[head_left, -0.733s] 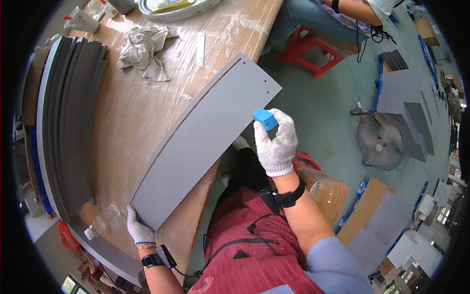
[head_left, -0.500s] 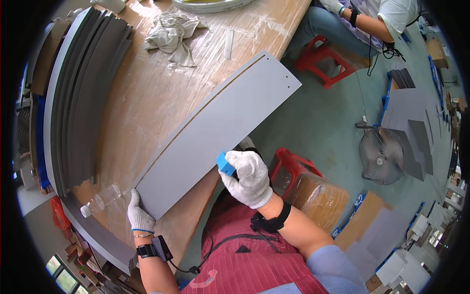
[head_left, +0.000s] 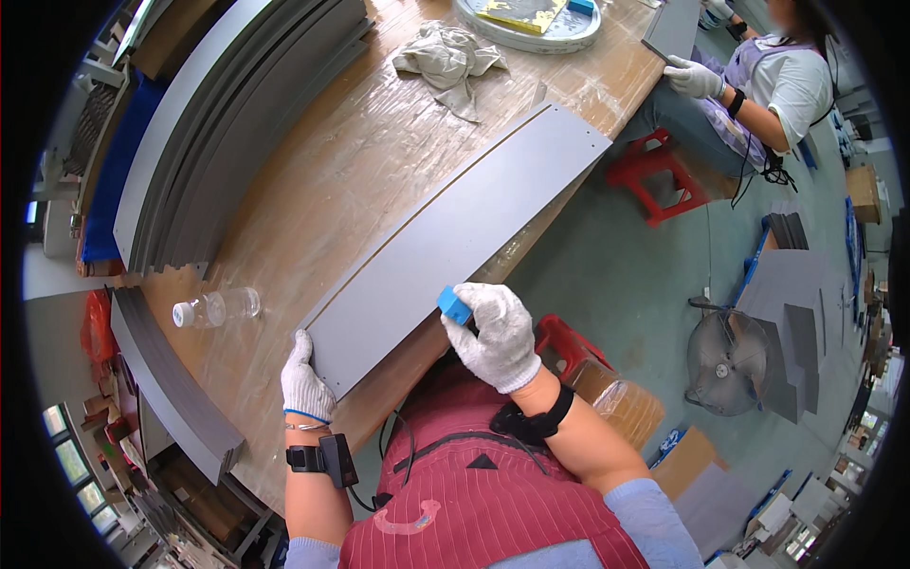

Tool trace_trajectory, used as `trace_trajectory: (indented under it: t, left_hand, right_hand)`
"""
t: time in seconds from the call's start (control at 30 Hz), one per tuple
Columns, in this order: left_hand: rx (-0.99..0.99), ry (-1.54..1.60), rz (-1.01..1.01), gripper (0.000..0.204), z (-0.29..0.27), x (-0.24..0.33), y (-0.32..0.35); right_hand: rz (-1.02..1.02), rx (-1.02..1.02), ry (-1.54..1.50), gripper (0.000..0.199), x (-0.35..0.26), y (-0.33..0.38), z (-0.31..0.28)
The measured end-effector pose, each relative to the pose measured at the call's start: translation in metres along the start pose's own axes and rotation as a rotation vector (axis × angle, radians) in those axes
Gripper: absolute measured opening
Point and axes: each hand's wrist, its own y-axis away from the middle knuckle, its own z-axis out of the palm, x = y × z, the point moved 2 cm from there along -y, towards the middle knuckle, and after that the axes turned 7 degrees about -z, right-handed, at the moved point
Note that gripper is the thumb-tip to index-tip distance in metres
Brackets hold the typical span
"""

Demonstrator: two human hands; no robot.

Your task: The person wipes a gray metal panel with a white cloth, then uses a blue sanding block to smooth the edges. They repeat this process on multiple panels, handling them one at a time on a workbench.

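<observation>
A long grey board point(head_left: 455, 247) with a brown groove along its far long edge and small holes at its ends lies slantwise along the table's near edge. My left hand point(head_left: 308, 381), in a white knitted glove, grips the board's near-left end, thumb on top and the other fingers hidden beneath. In my gloved right hand point(head_left: 500, 337) is a small blue block point(head_left: 454, 305), pinched between thumb and fingers. The block is close to the board's near long edge; whether they touch I cannot tell.
Stacked grey boards point(head_left: 256, 123) stand on the left, with more boards point(head_left: 175, 379) nearer. A clear bottle point(head_left: 223, 308) lies on the film-covered table point(head_left: 256, 242). Farther off are a rag point(head_left: 450, 62) and a round tray point(head_left: 531, 43). A co-worker's gloved hand point(head_left: 695, 78) holds another grey board.
The view has shifted, bringing the tray and the co-worker's board further into sight. The board now extends less past the table's edge. Both my hands keep their holds.
</observation>
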Motion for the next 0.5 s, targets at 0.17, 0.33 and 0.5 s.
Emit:
trace_trajectory:
  t: [0.17, 0.33, 0.5]
  left_hand:
    - [-0.08, 0.055, 0.012, 0.034, 0.004, 0.004, 0.024]
    - [-0.244, 0.171, 0.028, 0.031, 0.032, 0.016, 0.056]
    - [-0.414, 0.264, 0.025, 0.031, 0.05, 0.032, 0.086]
  right_hand:
    - [0.111, 0.092, 0.081, 0.04, -0.006, -0.029, -0.02]
    - [0.103, 0.054, 0.126, 0.039, -0.008, -0.046, -0.026]
    - [-0.085, -0.087, -0.115, 0.041, -0.085, -0.054, -0.022]
